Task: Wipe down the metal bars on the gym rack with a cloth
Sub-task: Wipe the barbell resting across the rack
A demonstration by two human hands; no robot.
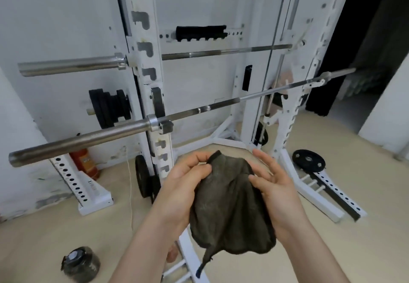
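A dark cloth (230,212) is held before a white gym rack (249,116), below its lower steel bar (77,141). The left hand (186,181) pinches the top corner; the right hand (274,189) seems to clamp its side with the thumb.

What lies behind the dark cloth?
The cloth, pinched by the left hand and held by the right hand, hides part of the rack's white base rail and floor; the rail reappears below it.

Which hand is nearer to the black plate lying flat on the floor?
Right. The right hand is just left of the plate; the left hand is farther left, across the cloth.
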